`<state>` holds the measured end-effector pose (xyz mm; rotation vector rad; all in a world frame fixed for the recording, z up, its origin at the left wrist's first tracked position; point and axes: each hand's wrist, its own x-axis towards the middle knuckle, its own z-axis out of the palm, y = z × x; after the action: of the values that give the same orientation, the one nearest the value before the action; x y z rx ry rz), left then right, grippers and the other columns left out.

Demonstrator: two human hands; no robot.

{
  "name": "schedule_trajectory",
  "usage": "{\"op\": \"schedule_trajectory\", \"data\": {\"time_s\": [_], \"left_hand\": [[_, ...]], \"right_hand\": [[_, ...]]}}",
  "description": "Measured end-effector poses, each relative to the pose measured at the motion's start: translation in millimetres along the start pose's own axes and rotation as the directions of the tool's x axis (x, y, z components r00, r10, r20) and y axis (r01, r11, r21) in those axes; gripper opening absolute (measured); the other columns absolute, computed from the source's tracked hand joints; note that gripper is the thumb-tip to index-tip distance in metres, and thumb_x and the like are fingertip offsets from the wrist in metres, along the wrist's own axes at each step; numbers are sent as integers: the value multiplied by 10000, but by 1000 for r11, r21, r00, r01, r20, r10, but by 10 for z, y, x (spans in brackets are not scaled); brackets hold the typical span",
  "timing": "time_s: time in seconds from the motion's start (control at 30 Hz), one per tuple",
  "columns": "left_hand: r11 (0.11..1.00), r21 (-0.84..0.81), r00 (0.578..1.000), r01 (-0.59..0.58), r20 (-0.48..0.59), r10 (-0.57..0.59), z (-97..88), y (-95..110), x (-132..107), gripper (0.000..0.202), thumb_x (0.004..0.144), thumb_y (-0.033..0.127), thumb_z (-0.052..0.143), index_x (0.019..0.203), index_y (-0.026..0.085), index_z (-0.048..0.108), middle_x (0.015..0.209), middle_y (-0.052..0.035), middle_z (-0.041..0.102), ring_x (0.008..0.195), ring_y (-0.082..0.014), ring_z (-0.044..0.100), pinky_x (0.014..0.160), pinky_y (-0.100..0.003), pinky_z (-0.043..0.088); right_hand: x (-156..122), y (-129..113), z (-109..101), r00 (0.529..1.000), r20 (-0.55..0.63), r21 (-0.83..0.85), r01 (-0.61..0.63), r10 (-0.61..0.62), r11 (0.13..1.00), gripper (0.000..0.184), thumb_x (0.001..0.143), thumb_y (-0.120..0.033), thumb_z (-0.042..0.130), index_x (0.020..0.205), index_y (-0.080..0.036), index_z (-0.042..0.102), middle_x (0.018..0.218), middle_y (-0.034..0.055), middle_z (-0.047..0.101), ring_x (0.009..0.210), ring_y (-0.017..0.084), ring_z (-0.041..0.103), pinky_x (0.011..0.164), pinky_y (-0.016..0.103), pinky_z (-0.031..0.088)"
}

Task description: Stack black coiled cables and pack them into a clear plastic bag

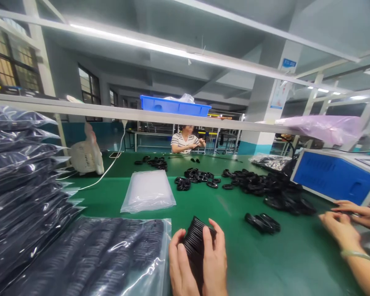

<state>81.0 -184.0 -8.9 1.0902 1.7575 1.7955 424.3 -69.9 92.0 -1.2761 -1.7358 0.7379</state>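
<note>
At the front middle of the table, a stack of thin black cable-like loops (pixel 195 238) is pressed together between both palms. My left hand (pixel 181 265) closes on its left side, fingers against the loops. From the right, my right hand (pixel 215 259) grips the same stack, with the thumb side toward me. Its lower end is hidden between the hands. Just left lies a clear plastic bag (pixel 165 263) packed with rows of similar black loops. A few loose black coils (pixel 262 223) rest to the right of my hands.
Filled bags (pixel 21 181) are piled high at left. Flat clear bags (pixel 149 191) lie ahead, beside heaps of black coils (pixel 246 181). At right are a co-worker's hands (pixel 342 226) and a blue-and-white machine (pixel 336 174). A fan (pixel 85 154) stands behind; another person (pixel 186 142) sits opposite.
</note>
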Motion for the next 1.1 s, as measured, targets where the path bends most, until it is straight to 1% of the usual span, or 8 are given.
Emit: {"op": "schedule_trajectory", "data": {"time_s": [0.27,0.37,0.5,0.6,0.7,0.83,0.93,1.1], "left_hand": [[979,-102,969,-176,159,191,-121,-358,39,459,777,347,462,1200,175,413,1274,-121,491,1189,-246,470,983,-383,411],[983,-127,959,-136,233,163,-155,-482,-4,523,732,281,526,1230,166,416,1295,-121,488,1212,-245,450,1017,-380,372],[970,-239,923,40,381,56,-216,-571,-85,589,756,371,554,1284,156,408,1268,-119,536,1150,-242,519,931,-301,451],[964,-256,900,72,433,48,-263,-621,-119,654,757,459,552,1315,158,392,1238,-118,565,1086,-245,568,876,-275,485],[973,-223,906,57,422,44,-296,-658,-123,656,754,480,550,1313,168,407,1205,-114,592,1061,-247,586,868,-286,492],[976,-214,919,43,392,46,-302,-680,-107,584,735,462,573,1232,162,505,1219,-106,588,1115,-245,550,931,-305,454],[963,-261,911,71,410,44,-288,-698,-107,575,730,474,570,1208,157,523,1212,-107,593,1100,-238,561,925,-300,462],[949,-295,909,111,417,23,-275,-720,-135,625,704,528,590,1197,149,529,1208,-130,590,1096,-247,563,919,-293,465]], "right_hand": [[-19,88,-42,988,-117,92,-91,101,992,317,714,-582,497,653,-276,554,689,-21,650,928,287,562,601,368,443],[-1,155,-43,962,-245,176,-75,118,981,353,716,-591,468,587,-263,500,611,-31,614,887,265,578,576,334,444],[45,272,-29,881,-433,303,-57,191,951,473,776,-573,248,597,-198,475,624,-29,575,850,242,583,576,319,446],[79,382,-14,795,-537,394,-59,282,917,530,809,-466,95,571,-146,445,638,-22,541,876,222,576,603,316,418],[90,444,-58,732,-582,469,-55,354,882,467,791,-500,195,518,-185,405,600,-13,527,942,219,556,584,269,399],[10,291,-61,708,-604,513,-6,366,858,388,715,-563,390,572,-215,483,676,32,602,1026,276,534,579,303,455],[-207,28,485,728,-597,492,2,337,870,294,667,-537,512,705,-257,594,809,46,671,952,295,583,585,352,498],[-765,-391,2443,824,-530,357,3,200,934,281,645,-464,630,900,-346,642,867,32,698,831,282,646,579,340,540]]}}
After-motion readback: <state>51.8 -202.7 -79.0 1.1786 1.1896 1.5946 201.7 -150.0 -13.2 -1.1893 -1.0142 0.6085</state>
